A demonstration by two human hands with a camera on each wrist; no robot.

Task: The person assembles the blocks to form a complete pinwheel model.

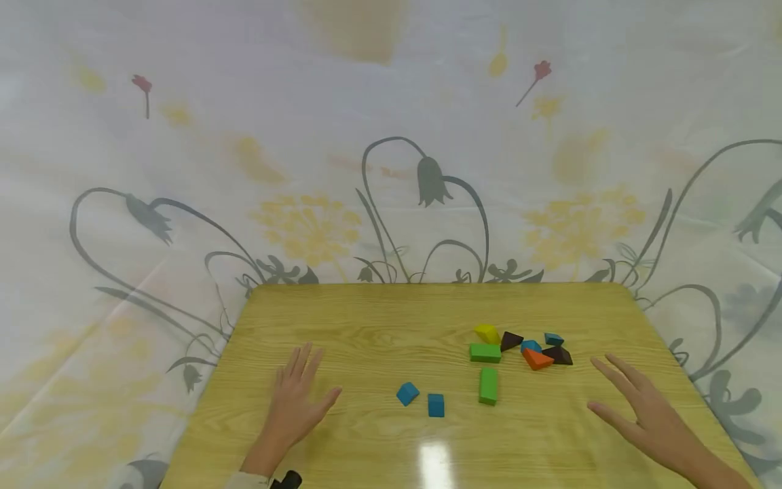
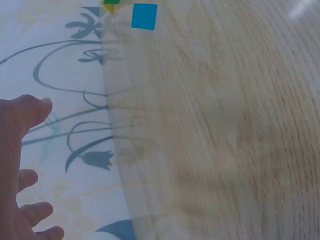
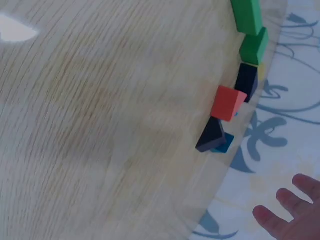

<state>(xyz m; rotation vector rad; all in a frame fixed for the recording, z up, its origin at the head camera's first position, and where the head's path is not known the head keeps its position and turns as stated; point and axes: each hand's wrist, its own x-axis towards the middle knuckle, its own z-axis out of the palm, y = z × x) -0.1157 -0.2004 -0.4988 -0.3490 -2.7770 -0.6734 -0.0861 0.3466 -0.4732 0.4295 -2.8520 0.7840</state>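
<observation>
Both grips are bare hands with fingers loosely extended and spread: the left grip [image 1: 296, 404] reaches in near the left edge of the tabletop [image 1: 354, 312], and the right grip [image 1: 650, 421] hangs near the right edge, its fingertips pointing toward the blocks but apart from them. Whether the left grip rests on the wood, I cannot tell. Between them, nearer the right, lie the coloured blocks. A blue block [image 1: 407, 394] sits turned on its corner line just beside a squarer blue cube [image 1: 436, 405]; open wood lies between this pair and the left thumb. To their right is a lengthwise green block [image 1: 488, 386], with a crosswise green block [image 1: 485, 353] behind it and a yellow block [image 1: 487, 333] just beyond. Further right cluster a dark triangle [image 1: 511, 341], a blue piece [image 1: 531, 346] partly hidden by an orange block [image 1: 538, 359], a second dark triangle [image 1: 559, 355] and a small blue wedge [image 1: 554, 339]. The far edge meets a flower-printed wall covering [image 1: 427, 81], whose faint reddish marks are too blurred to read.
</observation>
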